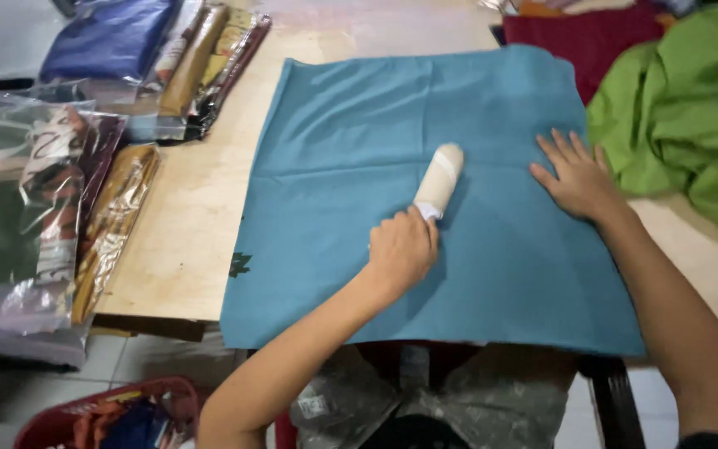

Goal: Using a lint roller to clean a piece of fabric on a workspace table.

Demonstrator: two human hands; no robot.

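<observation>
Teal cloth [425,208] spread flat over wooden desk [193,224], near edge hanging off. Left hand [402,249] closed around handle of lint roller [440,179]; roller head just beyond knuckles, long axis slanting away and rightward, resting on cloth near centre. Right hand [577,176] open, palm down, fingers spread, pinning cloth beside roller. Green fabric [683,108] heaped further right; bagged packets [60,191] left.

Bare wooden table [201,191] lay open between the blue cloth [359,141] and the plastic-wrapped fabric packs [110,216] lining the left edge, wide enough for a hand to pass. More packs [201,58] crowded the far left corner. On the right, a heaped green cloth [683,108] and a dark red cloth [583,37] blocked that side, close beside the right hand [577,177].
</observation>
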